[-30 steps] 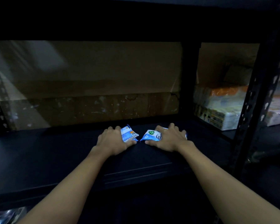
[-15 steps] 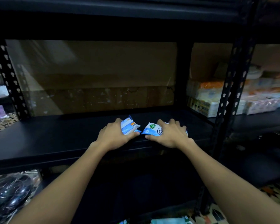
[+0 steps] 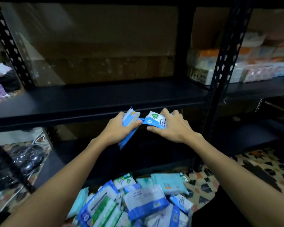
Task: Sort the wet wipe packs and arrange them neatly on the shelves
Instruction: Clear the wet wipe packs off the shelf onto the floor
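Just in front of the black metal shelf [image 3: 95, 102], both hands hold wet wipe packs.

Left hand [image 3: 120, 130] has its fingers and thumb curled round a blue and white soft plastic wipe pack [image 3: 129, 126], which is tilted with its lower end hanging down below the shelf's front edge. Right hand [image 3: 172, 126] grips a white and blue wipe pack with a green round logo [image 3: 155, 121], fingers over its top and thumb beneath; the two packs touch at their inner ends, level with the shelf's front edge. Well below the shelf, nearest the camera, lies a loose heap of blue, white and teal wipe packs [image 3: 138, 203], beside a patterned tile floor [image 3: 206, 181]. Right of the shelf, past a perforated black upright post [image 3: 223, 51], stand blurred stacked goods [image 3: 252, 63].
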